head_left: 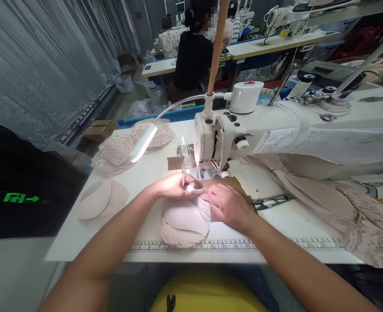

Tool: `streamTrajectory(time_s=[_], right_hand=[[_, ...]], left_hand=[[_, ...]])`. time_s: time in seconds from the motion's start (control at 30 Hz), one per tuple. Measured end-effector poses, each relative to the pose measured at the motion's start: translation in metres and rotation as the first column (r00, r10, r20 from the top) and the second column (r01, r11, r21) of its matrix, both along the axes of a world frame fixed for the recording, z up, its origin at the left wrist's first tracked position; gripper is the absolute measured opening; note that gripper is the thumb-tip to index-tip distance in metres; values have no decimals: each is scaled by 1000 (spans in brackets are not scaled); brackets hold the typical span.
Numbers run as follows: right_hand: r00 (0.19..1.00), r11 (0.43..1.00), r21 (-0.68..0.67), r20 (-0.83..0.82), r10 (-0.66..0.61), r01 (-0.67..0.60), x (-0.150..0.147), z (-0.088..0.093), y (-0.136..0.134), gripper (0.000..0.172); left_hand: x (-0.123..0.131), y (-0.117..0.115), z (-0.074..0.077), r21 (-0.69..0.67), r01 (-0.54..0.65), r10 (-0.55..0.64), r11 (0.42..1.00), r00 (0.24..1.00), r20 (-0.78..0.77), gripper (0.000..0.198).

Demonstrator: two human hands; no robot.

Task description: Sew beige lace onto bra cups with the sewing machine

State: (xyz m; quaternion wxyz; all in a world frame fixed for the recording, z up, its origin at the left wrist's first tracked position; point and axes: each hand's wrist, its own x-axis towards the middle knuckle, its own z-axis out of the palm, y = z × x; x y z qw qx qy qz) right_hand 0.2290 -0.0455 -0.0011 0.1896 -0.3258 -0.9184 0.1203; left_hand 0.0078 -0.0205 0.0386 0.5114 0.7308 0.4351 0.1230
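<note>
A beige lace bra cup (185, 216) with a smooth pale lining lies on the table in front of the sewing machine (207, 141). My left hand (176, 185) pinches its folded upper edge between thumb and fingers, just before the needle area. At that same edge, my right hand (227, 203) has its fingers bent and pressed together on the lace; its thumb is mostly hidden. Brown card (235, 185) lies partly under my right hand. Beside my right wrist are black-handled thread snips (272, 202).
Lace pieces (115, 154) are stacked at the back left, with smooth cup pieces (95, 201) nearer. A lit lamp (143, 143) hangs over the table. Joined beige lace fabric (328, 203) spreads along the right. A printed ruler (230, 246) runs by the front edge. A co-worker (193, 56) sits ahead.
</note>
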Motion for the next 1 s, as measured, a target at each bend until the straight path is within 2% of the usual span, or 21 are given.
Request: streamTrajectory(time_s=[0.1, 0.23, 0.33, 0.4, 0.47, 0.5, 0.53, 0.63, 0.67, 0.77, 0.9, 1.0], right_hand=[[1000, 1000, -6, -10, -12, 12, 0, -1, 0, 28], [1000, 1000, -22, -20, -18, 17, 0, -1, 0, 30], [1000, 1000, -12, -13, -15, 15, 0, -3, 0, 30], [1000, 1000, 0, -23, -11, 11, 0, -4, 0, 31], [999, 1000, 10, -37, -6, 6, 0, -4, 1, 32], [999, 1000, 13, -41, -1, 1, 1, -4, 1, 31], [999, 1000, 14, -45, 3, -2, 1, -4, 1, 30], [997, 1000, 11, -75, -13, 14, 2, -2, 1, 26], [996, 1000, 8, -85, -24, 25, 3, -2, 1, 24], [992, 997, 18, -99, -73, 76, 5, -2, 1, 22], [987, 985, 72, -21, -157, 158, 5, -3, 3, 33], [970, 977, 111, 143, -195, 180, 3, -2, 3, 35]], left_hand=[[-12, 4, 0, -173, -20, 51, 985, 983, 177, 39], [-37, 9, -2, -191, -150, 195, 970, 949, 249, 40], [-54, 7, 1, 17, -352, 344, 936, 923, 171, 27], [-60, -2, 8, 234, -486, 471, 842, 874, 119, 17], [-57, -16, 16, 397, -526, 536, 752, 838, 96, 9], [-52, -24, 20, 446, -509, 535, 736, 841, 78, 7], [-45, -31, 22, 473, -460, 505, 751, 863, 38, 9], [-17, -48, 17, 470, -198, 300, 860, 942, -152, 19], [-8, -51, 12, 483, -94, 221, 871, 951, -214, 21], [12, -50, -1, 550, 121, 80, 827, 942, -327, 25], [21, -42, -3, 562, 190, 25, 805, 936, -351, 28], [22, -37, -2, 577, 168, 88, 799, 917, -389, 32]])
